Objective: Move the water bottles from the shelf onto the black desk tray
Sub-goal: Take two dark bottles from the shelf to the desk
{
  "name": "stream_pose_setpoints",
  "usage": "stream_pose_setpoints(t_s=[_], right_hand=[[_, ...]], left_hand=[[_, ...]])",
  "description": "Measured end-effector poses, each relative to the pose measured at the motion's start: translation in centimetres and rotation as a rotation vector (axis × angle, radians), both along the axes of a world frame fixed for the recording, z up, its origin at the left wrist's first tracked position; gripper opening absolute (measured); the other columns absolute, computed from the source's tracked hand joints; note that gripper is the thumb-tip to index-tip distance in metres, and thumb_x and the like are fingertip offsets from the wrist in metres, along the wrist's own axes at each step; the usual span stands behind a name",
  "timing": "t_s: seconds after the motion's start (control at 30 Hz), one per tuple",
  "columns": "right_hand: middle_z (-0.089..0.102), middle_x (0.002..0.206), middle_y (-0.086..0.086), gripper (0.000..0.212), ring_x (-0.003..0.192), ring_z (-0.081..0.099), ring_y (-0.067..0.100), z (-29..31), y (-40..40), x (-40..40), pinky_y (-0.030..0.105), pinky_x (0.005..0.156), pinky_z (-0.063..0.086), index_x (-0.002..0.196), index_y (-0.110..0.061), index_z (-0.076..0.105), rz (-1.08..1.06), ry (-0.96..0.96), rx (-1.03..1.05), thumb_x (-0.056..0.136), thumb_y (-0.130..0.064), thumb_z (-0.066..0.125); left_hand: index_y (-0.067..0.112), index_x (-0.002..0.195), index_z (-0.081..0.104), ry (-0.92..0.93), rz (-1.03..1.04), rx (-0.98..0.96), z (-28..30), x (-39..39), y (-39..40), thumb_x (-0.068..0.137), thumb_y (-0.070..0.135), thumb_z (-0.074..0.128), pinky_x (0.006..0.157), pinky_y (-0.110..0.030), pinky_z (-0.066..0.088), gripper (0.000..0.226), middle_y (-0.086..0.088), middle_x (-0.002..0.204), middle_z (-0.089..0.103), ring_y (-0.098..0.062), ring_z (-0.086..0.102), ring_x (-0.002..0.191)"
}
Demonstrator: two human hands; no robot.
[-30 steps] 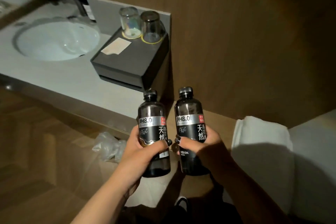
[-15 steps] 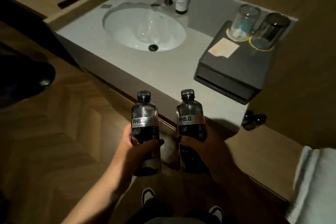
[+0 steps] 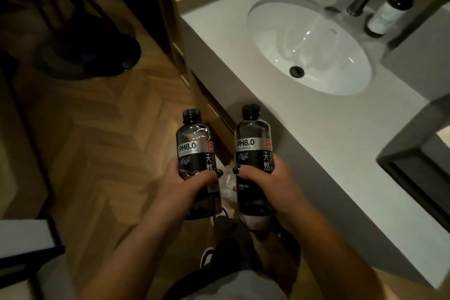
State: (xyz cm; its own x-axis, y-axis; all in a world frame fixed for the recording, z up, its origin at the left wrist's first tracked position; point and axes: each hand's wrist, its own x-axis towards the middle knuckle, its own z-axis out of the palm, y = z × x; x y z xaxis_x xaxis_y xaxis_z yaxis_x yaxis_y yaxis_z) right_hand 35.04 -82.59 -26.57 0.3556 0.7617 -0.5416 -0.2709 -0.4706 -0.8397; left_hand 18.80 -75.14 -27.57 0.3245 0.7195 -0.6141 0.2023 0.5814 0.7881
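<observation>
1. We see the left grip (image 3: pixel 187 185) clenched round the lower half of the left bottle (image 3: pixel 194 151); the thumb crosses the front of the label, and the fingers wrap behind it.
2. The right grip (image 3: pixel 265 182) grasps the right bottle (image 3: pixel 254 143) the same way; its thumb lies across the dark label.
3. Both bottles stand upright with black caps on (each label reads PH8.0); they are held side by side, near each other but apart, above the wooden herringbone floor (image 3: pixel 102 129).
4. To the right we see the pale surface (image 3: pixel 316 143) with its white sink (image 3: pixel 309 48); a dark dispenser bottle (image 3: pixel 387 14) stands just beyond the basin beside the tap.
</observation>
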Motion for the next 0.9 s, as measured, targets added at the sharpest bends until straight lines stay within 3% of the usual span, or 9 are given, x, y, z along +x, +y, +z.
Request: stream_pose_setpoints(t_s=[0.07, 0.13, 0.27, 0.37, 0.47, 0.6, 0.9], right_hand=[[0.071, 0.085, 0.008, 0.028, 0.073, 0.07, 0.022, 0.0, 2.4, 0.5, 0.034, 0.062, 0.058, 0.097, -0.022, 0.061, 0.037, -0.003, 0.018, 0.073, -0.014, 0.075], [0.071, 0.087, 0.013, 0.03, 0.079, 0.071, 0.03, 0.2, 4.7, 1.0, 0.042, 0.067, 0.06, 0.097, -0.02, 0.061, 0.074, -0.016, 0.028, 0.071, -0.015, 0.076], [0.07, 0.093, 0.017, 0.03, 0.085, 0.07, 0.035, 1.1, 9.0, 2.1, 0.048, 0.076, 0.059, 0.099, -0.019, 0.061, 0.141, -0.027, 0.019, 0.073, -0.014, 0.075], [0.069, 0.092, 0.014, 0.03, 0.082, 0.07, 0.03, 1.9, 12.0, 2.9, 0.044, 0.074, 0.06, 0.1, -0.02, 0.06, 0.208, -0.077, 0.019, 0.074, -0.014, 0.074], [0.07, 0.092, 0.015, 0.03, 0.083, 0.07, 0.031, 2.5, 14.8, 3.8, 0.047, 0.075, 0.059, 0.099, -0.02, 0.062, 0.225, -0.104, 0.026, 0.073, -0.015, 0.075], [0.07, 0.092, 0.018, 0.029, 0.083, 0.069, 0.035, 3.4, 18.7, 4.4, 0.052, 0.075, 0.059, 0.099, -0.018, 0.063, 0.206, -0.103, 0.046, 0.072, -0.015, 0.074], [0.069, 0.091, 0.019, 0.03, 0.084, 0.069, 0.031, 4.0, 30.0, 5.0, 0.044, 0.076, 0.057, 0.1, -0.013, 0.065, 0.082, -0.089, 0.063, 0.072, -0.013, 0.076]], left_hand=[[0.027, 0.115, 0.051, 0.022, 0.026, 0.006, 0.1, 0.1, 1.8, 0.063, 0.026, 0.081, 0.071, -0.059, 0.058, 0.06, -0.015, 0.107, 0.063, -0.037, 0.068, 0.09], [0.027, 0.115, 0.051, 0.034, 0.06, 0.0, 0.4, 0.4, 3.5, 0.06, 0.029, 0.081, 0.071, -0.059, 0.058, 0.063, -0.015, 0.107, 0.063, -0.037, 0.068, 0.091], [0.024, 0.117, 0.05, -0.004, 0.117, -0.01, 1.3, 1.7, 7.2, 0.074, 0.015, 0.075, 0.062, -0.045, 0.058, 0.051, -0.017, 0.106, 0.063, -0.035, 0.068, 0.084], [0.022, 0.116, 0.05, -0.045, 0.164, 0.008, 2.2, 3.4, 10.0, 0.076, 0.013, 0.073, 0.057, -0.036, 0.056, 0.047, -0.014, 0.099, 0.065, -0.026, 0.069, 0.074], [0.019, 0.117, 0.052, -0.1, 0.191, 0.006, 3.0, 4.7, 12.6, 0.076, 0.012, 0.072, 0.057, -0.034, 0.055, 0.046, -0.013, 0.097, 0.066, -0.024, 0.069, 0.072], [0.019, 0.114, 0.054, -0.131, 0.179, -0.001, 3.8, 5.5, 16.9, 0.076, 0.013, 0.071, 0.059, -0.035, 0.056, 0.042, -0.011, 0.094, 0.067, -0.021, 0.069, 0.07], [0.021, 0.114, 0.054, -0.099, 0.011, -0.047, 3.2, 6.4, 29.7, 0.075, 0.016, 0.073, 0.058, -0.032, 0.055, 0.044, -0.012, 0.097, 0.07, -0.02, 0.071, 0.069]])
